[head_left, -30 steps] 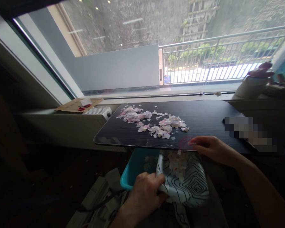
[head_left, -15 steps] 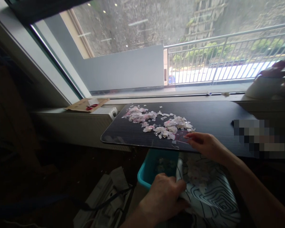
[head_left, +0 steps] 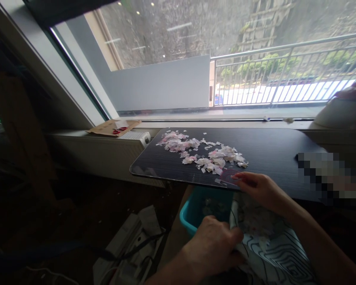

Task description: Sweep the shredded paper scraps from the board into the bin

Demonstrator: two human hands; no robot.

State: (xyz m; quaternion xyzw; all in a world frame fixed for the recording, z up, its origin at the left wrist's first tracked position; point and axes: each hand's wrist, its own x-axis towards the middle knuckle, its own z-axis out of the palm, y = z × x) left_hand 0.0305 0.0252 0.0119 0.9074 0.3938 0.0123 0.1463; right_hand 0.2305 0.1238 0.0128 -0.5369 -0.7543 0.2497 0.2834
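Observation:
Several small pink and white paper scraps (head_left: 206, 152) lie scattered in two loose heaps on a dark tabletop (head_left: 264, 152). My right hand (head_left: 259, 189) rests on the table's near edge beside the nearer heap, fingers bent and touching a round pinkish transparent piece (head_left: 229, 176). Below the table edge my left hand (head_left: 213, 247) is closed on the rim of a white cloth with black line patterns (head_left: 273, 245), which holds some scraps. A teal plastic bin (head_left: 195, 209) sits under the table edge, partly covered by the cloth.
A window with a railing outside runs along the far side. On the sill lie a brown cardboard piece (head_left: 112, 127) with red marks and a white device (head_left: 135, 136). A white pot (head_left: 339, 111) stands at the right. Cables and white items (head_left: 130, 245) lie on the dark floor.
My right hand reached up to the nearer heap and drew back to the table's near edge. The view shifted left, so table and bin sit further right. My left hand keeps its hold on the cloth.

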